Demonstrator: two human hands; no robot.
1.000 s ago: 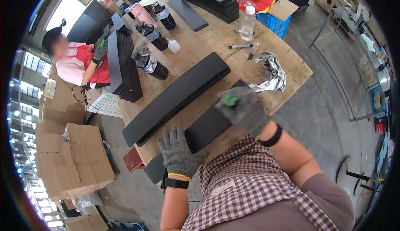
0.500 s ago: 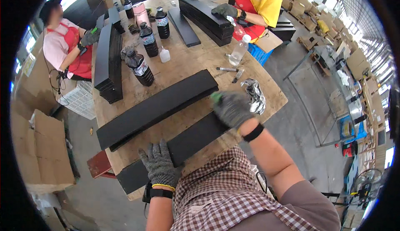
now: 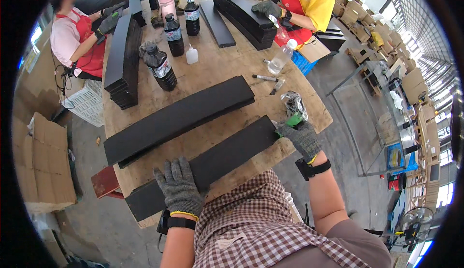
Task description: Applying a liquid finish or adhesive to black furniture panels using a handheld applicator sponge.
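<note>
A long black board point(image 3: 232, 148) lies slantwise along the table's near edge. My left hand point(image 3: 180, 186), in a grey knit glove, rests flat on its left part with the fingers spread. At the board's right end my gloved right hand point(image 3: 303, 140) is closed around a small green tool point(image 3: 294, 120); most of the tool is hidden in the glove, so its exact kind does not show. Just beyond lies a short stack of similar black boards point(image 3: 179, 115), slightly curved in this view. Crumpled silvery wrapping point(image 3: 293, 102) sits right behind my right hand.
Dark bottles point(image 3: 162, 69), a small white squeeze bottle point(image 3: 192, 55), a clear bottle point(image 3: 282, 57) and a marker point(image 3: 265, 78) stand or lie farther back on the wooden table point(image 3: 217, 77). Two people in red aprons work by tall board stacks point(image 3: 123, 57). A metal frame point(image 3: 345, 132) stands right.
My right hand has moved right and nearer, from above the board to its right end, still gripping the green tool. My left hand stays flat on the board. The whole view has shifted slightly.
</note>
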